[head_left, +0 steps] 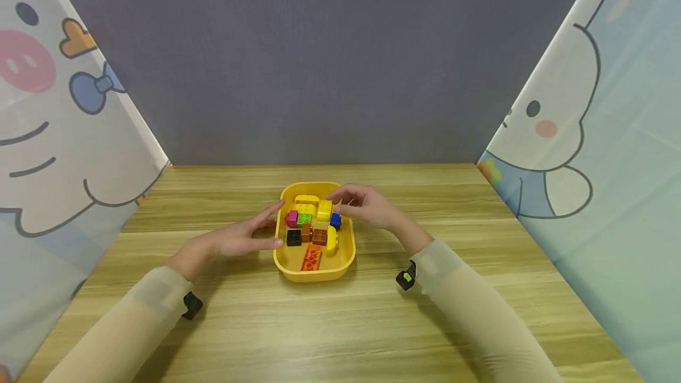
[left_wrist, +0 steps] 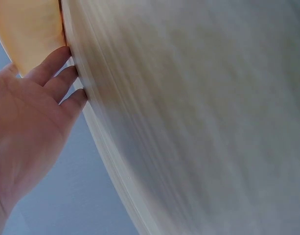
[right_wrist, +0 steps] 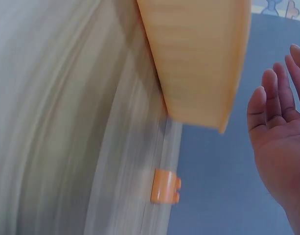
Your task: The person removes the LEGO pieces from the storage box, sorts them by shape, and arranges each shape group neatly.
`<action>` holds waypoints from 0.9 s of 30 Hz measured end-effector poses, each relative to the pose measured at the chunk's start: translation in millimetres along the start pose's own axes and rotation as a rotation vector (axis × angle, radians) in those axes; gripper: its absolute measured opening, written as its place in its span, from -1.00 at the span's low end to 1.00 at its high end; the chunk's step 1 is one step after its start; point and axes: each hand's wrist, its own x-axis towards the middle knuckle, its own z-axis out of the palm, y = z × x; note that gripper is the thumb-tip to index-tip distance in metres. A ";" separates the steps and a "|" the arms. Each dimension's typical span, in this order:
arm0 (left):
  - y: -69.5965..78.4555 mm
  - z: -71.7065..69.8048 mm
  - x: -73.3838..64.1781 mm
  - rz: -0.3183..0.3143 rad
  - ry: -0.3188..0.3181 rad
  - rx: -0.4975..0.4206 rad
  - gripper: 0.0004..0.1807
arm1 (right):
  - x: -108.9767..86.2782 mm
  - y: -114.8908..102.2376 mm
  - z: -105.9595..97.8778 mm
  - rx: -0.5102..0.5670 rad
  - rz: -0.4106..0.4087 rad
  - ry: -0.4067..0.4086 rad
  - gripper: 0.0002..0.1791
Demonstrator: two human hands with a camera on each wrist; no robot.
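A yellow tray [head_left: 314, 277] holds several toy building bricks, among them a black brick [head_left: 294, 237], a lime green brick [head_left: 304, 219], a blue brick [head_left: 336, 221] and a long orange brick [head_left: 311, 257]. My left hand [head_left: 242, 240] lies along the tray's left side, fingers spread, with thumb and index fingertip right at the rim. In the left wrist view, its other fingertips [left_wrist: 79, 96] are down by the tabletop. My right hand [head_left: 369, 207] hovers over the right rim, fingers loosely bent, close to a yellow brick [head_left: 324, 210]. Nothing shows within its grasp in the right wrist view.
On the wooden table [head_left: 298, 330], an orange brick [right_wrist: 164, 186] stands outside the tray in the right wrist view. A dark grey panel [head_left: 324, 64] rises behind the table. Cartoon-printed cloths [head_left: 628, 152] hang at both sides.
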 end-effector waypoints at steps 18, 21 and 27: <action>-1.6 -1.1 1.8 0.018 -0.003 0.001 0.11 | 22.0 -4.5 45.3 -0.154 -0.068 -0.199 -0.67; -1.0 -1.2 2.3 0.021 -0.002 0.015 0.11 | 22.7 -4.5 48.2 -0.212 -0.100 -0.269 -0.68; -0.4 -0.2 0.4 0.020 -0.003 0.015 0.11 | 24.1 -7.5 50.6 -0.438 -0.108 -0.369 -0.60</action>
